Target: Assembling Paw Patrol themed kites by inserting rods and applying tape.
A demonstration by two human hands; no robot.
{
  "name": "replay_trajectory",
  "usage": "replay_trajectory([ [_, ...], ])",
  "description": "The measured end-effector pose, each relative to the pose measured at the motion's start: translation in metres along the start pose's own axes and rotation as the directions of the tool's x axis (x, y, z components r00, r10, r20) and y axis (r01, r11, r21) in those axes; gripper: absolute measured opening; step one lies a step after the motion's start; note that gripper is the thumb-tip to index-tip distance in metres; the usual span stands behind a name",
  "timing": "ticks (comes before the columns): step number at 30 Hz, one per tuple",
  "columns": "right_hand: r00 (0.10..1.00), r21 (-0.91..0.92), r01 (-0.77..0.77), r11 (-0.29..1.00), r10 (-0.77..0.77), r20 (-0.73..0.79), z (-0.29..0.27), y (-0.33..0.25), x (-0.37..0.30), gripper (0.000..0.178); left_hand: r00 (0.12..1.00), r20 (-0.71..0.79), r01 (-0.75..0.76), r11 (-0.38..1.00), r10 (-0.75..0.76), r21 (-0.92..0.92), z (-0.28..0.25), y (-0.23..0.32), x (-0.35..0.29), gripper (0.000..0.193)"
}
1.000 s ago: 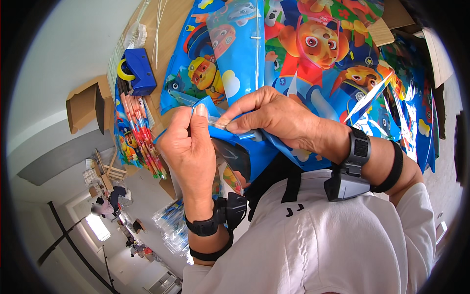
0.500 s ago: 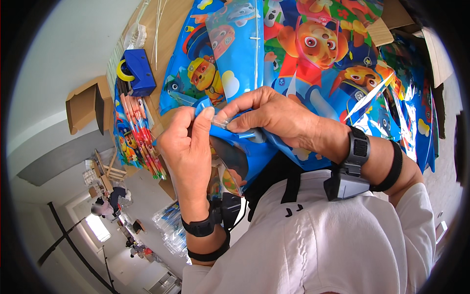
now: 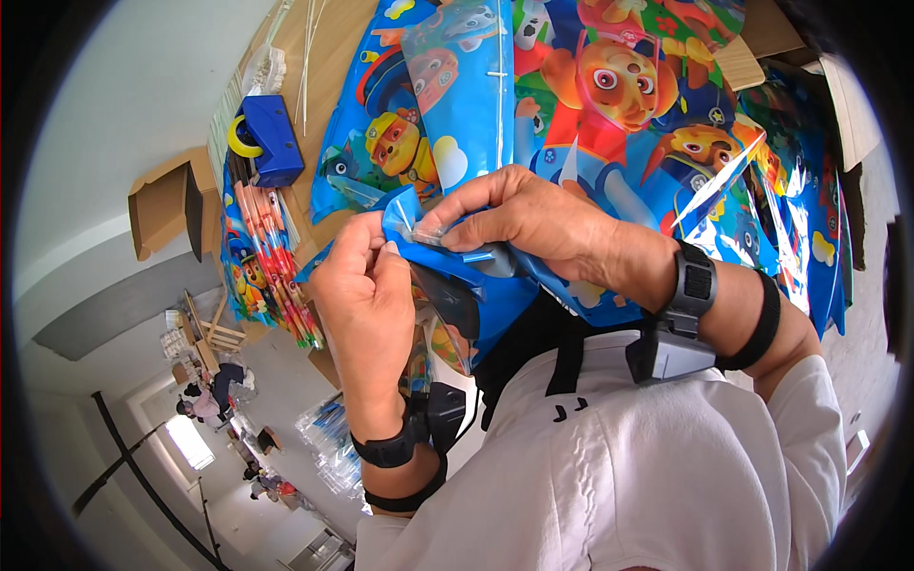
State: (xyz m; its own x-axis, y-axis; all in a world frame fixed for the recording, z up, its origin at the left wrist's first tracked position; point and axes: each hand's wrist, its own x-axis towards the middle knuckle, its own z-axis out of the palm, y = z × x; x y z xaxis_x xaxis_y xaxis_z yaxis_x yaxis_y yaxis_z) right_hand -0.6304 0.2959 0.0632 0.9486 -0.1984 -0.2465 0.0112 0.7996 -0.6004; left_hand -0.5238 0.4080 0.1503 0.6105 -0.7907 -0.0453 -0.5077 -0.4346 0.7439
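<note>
A large, glossy blue plastic sheet (image 3: 473,114) printed with cartoon dogs covers the table in front of me and hangs over its near edge. My left hand (image 3: 367,300) is closed, thumb against bent fingers, pinching a folded blue edge of this sheet. Just beside it, my right hand (image 3: 538,224) holds a small clear plastic piece (image 3: 427,233) between thumb and forefinger, against the same folded edge. What exactly the clear piece is cannot be made out. Its lower side is partly covered by the blue film.
On the wooden tabletop (image 3: 328,71) at left stand a blue tape dispenser (image 3: 276,143) with a yellow roll and a bundle of red printed packets (image 3: 271,247). Thin white sticks (image 3: 307,57) lie farther back. An open cardboard box (image 3: 171,205) is beyond. More printed film (image 3: 809,181) lies at right.
My left thumb has slid down and back from the blue edge, and the left hand has lowered slightly. More of the folded blue flap now shows. The right hand has barely moved.
</note>
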Motion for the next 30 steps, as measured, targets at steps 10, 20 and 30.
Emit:
replay_trajectory([
  [10, 1.000, 0.034, -0.009, 0.999, 0.009, -0.009, -0.004, -0.004, -0.001, 0.020, 0.999, 0.040, 0.025, 0.997, -0.028, 0.070, 0.005, -0.010, -0.002, 0.019],
  [20, 0.992, -0.017, -0.066, 0.998, 0.063, -0.109, -0.011, -0.012, 0.010, 0.013, 0.999, 0.024, 0.050, 0.990, -0.048, -0.133, 0.003, -0.019, 0.006, 0.009],
  [30, 0.999, -0.013, 0.017, 1.000, -0.017, 0.039, -0.007, -0.013, 0.003, 0.020, 0.994, -0.047, -0.095, 0.992, 0.099, 0.079, 0.008, -0.003, 0.014, 0.014],
])
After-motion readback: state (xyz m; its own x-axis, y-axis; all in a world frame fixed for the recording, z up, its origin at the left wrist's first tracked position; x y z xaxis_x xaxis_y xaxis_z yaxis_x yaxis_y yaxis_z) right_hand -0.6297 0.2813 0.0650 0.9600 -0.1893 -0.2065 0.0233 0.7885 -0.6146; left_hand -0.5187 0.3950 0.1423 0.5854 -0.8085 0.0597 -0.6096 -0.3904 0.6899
